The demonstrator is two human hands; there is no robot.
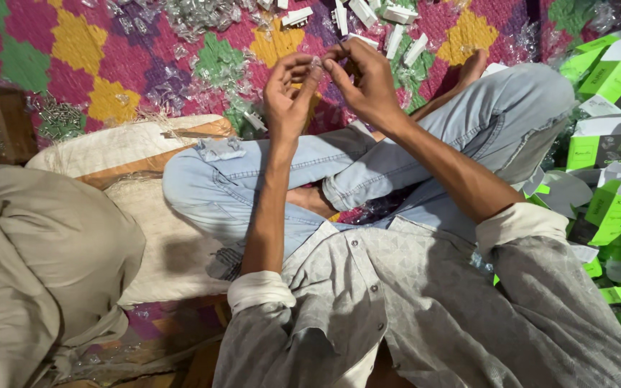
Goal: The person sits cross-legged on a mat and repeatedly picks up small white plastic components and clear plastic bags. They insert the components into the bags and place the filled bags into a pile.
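Seated cross-legged in pale jeans (425, 154), grey shirt nearest. At 12 o'clock, left hand (289, 97) and right hand (364, 82) raised together, fingertips pinched narrow on a tiny clear piece (319, 65) held between them; too small to make out further. Likely slip: piece so small could drop from the pinch into the lap or get lost among the clear scraps (203, 86) on the patterned mat (80, 50). At 3 o'clock, heap of small green-and-white cartons (612, 165), some open-flapped, leaning, could slide onto the leg. At 12 o'clock, farther off, white oblong parts (382, 18) scattered. At 9 o'clock, pale sack (131, 147) lying flat.
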